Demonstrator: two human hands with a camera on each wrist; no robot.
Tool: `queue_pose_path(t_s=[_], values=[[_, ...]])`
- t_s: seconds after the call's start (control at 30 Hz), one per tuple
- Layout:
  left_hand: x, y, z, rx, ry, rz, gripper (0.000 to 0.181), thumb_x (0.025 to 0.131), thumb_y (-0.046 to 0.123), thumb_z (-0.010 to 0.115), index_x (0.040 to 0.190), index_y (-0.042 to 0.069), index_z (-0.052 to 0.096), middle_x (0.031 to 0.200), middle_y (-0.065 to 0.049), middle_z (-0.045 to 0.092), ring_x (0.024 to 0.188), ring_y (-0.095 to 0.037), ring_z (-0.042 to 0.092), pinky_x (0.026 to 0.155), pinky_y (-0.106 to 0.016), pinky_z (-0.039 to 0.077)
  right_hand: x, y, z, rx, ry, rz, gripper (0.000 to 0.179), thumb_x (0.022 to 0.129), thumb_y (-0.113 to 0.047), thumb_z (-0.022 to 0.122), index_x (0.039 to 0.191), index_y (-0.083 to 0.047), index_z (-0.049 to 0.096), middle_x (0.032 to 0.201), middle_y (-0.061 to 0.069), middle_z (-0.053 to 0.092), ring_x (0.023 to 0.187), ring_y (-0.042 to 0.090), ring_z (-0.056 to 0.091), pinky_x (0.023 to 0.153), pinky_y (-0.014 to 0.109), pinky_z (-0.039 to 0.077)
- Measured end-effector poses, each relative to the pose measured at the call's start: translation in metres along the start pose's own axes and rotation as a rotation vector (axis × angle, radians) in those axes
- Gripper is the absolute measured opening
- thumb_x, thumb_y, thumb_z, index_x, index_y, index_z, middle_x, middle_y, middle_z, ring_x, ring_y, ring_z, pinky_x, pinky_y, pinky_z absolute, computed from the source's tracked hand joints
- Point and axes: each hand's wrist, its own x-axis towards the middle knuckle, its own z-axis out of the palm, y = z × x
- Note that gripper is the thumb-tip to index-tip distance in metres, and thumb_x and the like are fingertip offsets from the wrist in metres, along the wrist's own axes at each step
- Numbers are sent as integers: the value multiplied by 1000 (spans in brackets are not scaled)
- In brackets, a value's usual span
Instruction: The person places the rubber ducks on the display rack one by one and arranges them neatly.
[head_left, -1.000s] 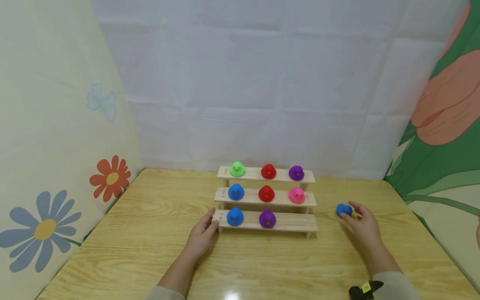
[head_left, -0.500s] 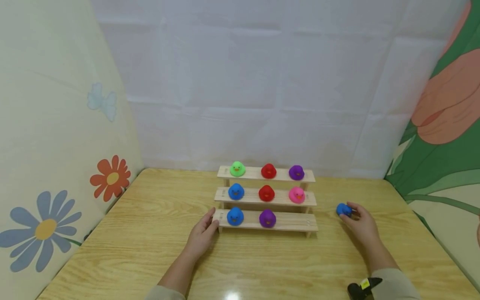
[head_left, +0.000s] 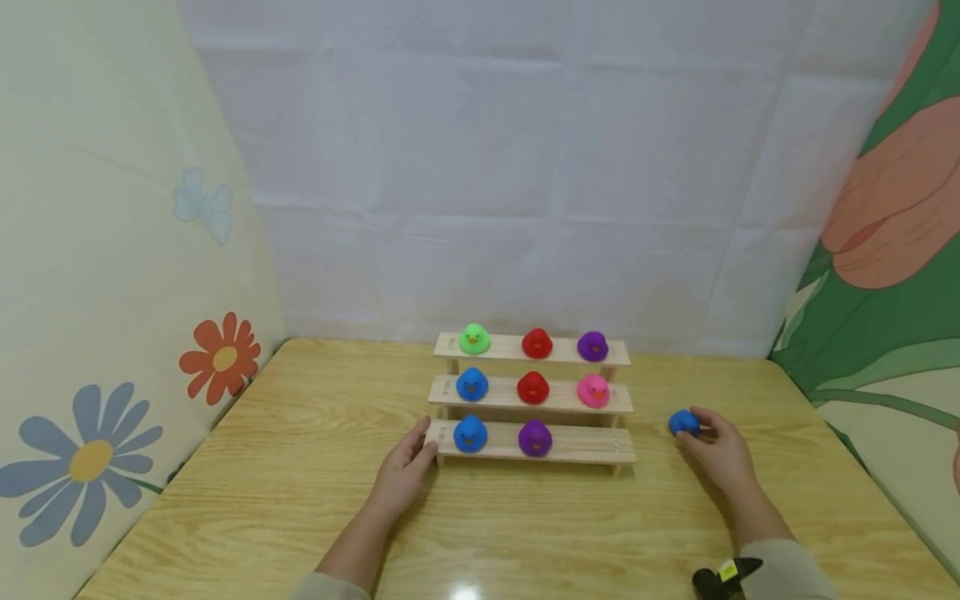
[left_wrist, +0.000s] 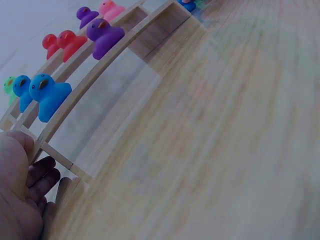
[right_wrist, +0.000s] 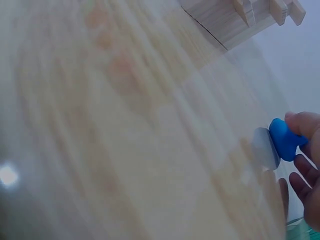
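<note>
My right hand (head_left: pixel 723 450) pinches a blue rubber duck (head_left: pixel 684 423) between thumb and fingers, to the right of the wooden stand. In the right wrist view this blue duck (right_wrist: pixel 284 140) is low over the tabletop; whether it touches cannot be told. The three-tier wooden stand (head_left: pixel 581 446) carries ducks on every step. My left hand (head_left: pixel 403 475) holds the left end of its lowest step, thumb on top in the left wrist view. On that step sit a blue duck (head_left: pixel 470 434) and a purple duck (head_left: pixel 536 437); its right end is bare.
The middle step bears a blue duck (head_left: pixel 472 384), a red duck (head_left: pixel 533 387) and a pink duck (head_left: pixel 594 391). On top are a green duck (head_left: pixel 475 339), a red duck (head_left: pixel 537 343) and a purple duck (head_left: pixel 593 346). A white cloth (head_left: pixel 517 183) hangs behind the wooden table (head_left: pixel 315 417).
My right hand has closed more firmly around the blue duck, which has turned and shifted slightly left. The left hand and the stand have stayed in place.
</note>
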Motion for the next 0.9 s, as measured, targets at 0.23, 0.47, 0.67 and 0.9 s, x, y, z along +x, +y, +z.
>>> queue_pose_path(t_s=[0.23,0.47,0.67,0.9], values=[[-1,0,-1,-9,-18,-2,53,104,14,46,152,-3,29,148,-26,44,139,-37,43,114,-48,36,2,1,3,-27,9,3,57,95,-21,65,142,4,45,135,29,51,114,37,54,87,30,45],[-1,0,-2,-8,-18,-1,54,104,16,46,152,-3,29,149,-25,43,139,-36,42,115,-48,36,4,3,5,-52,10,8,58,95,-21,63,143,5,43,134,31,51,114,38,54,90,39,46],[-2,0,-1,-4,-13,0,53,104,14,46,151,-4,29,149,-26,43,139,-37,41,115,-48,36,3,2,5,-69,12,0,58,95,-23,65,142,6,45,133,31,52,111,37,55,85,34,47],[-3,2,-1,7,-10,-1,54,104,15,46,152,-3,29,150,-26,41,140,-37,39,115,-49,36,-1,2,5,-8,0,9,59,96,-21,63,144,6,42,144,33,42,123,46,51,100,48,48]])
